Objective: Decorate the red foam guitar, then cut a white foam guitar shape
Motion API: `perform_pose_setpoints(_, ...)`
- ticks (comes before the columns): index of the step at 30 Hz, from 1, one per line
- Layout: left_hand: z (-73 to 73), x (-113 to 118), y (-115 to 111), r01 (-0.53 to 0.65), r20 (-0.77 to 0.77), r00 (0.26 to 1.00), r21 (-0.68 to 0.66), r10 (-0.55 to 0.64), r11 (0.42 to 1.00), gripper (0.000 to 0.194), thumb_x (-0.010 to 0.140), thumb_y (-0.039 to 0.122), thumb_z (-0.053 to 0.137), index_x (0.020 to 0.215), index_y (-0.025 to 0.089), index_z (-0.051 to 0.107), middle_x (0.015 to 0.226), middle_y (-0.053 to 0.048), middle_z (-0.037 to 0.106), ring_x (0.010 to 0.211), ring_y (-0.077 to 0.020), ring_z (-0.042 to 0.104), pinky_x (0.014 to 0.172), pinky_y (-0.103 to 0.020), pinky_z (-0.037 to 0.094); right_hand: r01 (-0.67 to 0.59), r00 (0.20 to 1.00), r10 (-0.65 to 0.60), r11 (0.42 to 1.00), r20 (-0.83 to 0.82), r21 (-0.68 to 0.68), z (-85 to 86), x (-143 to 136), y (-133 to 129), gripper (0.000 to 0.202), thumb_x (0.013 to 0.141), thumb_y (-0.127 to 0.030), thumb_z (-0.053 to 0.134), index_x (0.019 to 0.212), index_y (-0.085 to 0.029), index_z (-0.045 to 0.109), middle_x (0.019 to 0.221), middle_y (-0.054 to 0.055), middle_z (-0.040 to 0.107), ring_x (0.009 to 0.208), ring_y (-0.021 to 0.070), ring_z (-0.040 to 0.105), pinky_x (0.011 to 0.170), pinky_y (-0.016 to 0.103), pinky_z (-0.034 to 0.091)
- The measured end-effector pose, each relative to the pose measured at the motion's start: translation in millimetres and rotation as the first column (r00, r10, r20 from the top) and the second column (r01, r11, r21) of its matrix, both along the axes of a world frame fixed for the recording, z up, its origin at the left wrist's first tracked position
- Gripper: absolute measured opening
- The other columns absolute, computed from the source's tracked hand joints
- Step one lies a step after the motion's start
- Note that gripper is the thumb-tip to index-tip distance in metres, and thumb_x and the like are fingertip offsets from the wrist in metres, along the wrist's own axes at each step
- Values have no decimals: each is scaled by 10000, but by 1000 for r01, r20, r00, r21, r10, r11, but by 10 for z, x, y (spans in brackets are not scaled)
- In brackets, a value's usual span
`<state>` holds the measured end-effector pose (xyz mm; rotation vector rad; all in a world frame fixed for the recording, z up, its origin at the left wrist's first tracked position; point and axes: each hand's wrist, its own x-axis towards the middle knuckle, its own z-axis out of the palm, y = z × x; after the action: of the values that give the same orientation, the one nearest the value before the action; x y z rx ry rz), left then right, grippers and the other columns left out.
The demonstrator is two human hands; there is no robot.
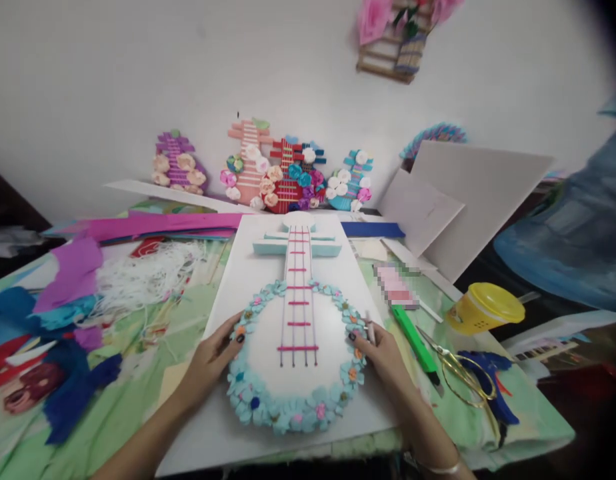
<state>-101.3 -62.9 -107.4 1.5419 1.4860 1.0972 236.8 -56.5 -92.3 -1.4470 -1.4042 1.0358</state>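
Note:
A pipa-shaped paper craft [268, 340] lies on a white board [208, 413], its neck pointing away from me. Small light-blue flowers [288, 407] ring its round white body, with a few orange, pink and dark blue bits among them. Thin strings run down the middle, crossed by short magenta bars. My left hand [221, 347] grips the body's left edge, thumb on the flowers. On the opposite edge, my right hand [378, 347] closes the same way. A thin whitish stick-like thing shows by the right fingers; I cannot tell what it is.
Right of the board are a green utility knife [413, 340], gold-handled scissors [463, 377] and a yellow lidded tub [488, 308]. White shredded strips [143, 277] and coloured paper scraps [83, 373] cover the left side. Several finished pipa crafts [288, 173] lean against the wall, near grey boards [473, 200].

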Motion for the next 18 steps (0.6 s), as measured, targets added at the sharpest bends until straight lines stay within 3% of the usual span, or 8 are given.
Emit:
perform_pose_setpoints(3, -85, 10, -50, -18, -17, 1000, -2, 18, 1000, 675, 753, 560, 602, 1277, 137, 553, 1229, -112, 630, 1094, -312, 595, 987, -433, 451, 82, 996, -82, 997, -43, 7, -107, 1, -8, 494, 695, -465, 700, 1049, -121, 676, 867, 83, 714, 799, 253, 631, 686, 333, 478)
perform_pose_setpoints(6, -122, -8, -40, -31, -42, 999, 15, 32, 999, 677, 729, 540, 642, 1261, 128, 564, 1223, -121, 630, 1075, -309, 603, 977, -426, 458, 85, 990, -83, 996, -112, 21, -138, 9, -11, 467, 684, -432, 726, 1048, -142, 691, 929, 80, 719, 847, 250, 634, 717, 332, 484)
perform_pose_setpoints(10, -124, -13, -27, -1, 66, 998, -1, 1, 1000, 691, 677, 492, 722, 1235, 114, 570, 1206, -147, 635, 1081, -313, 607, 944, -407, 488, 85, 977, -84, 996, -198, -1, -141, 15, -15, 445, 672, -401, 744, 1034, -144, 712, 955, 77, 719, 826, 238, 641, 712, 324, 485)
perform_pose_setpoints(18, -121, -18, -43, 25, 179, 983, 38, -32, 999, 576, 633, 404, 783, 1117, 140, 616, 1095, -114, 686, 1052, -288, 622, 913, -388, 503, 113, 978, -105, 993, -178, 35, -212, 40, -14, 325, 665, -401, 750, 836, -124, 748, 733, 35, 692, 629, 170, 575, 562, 265, 411)
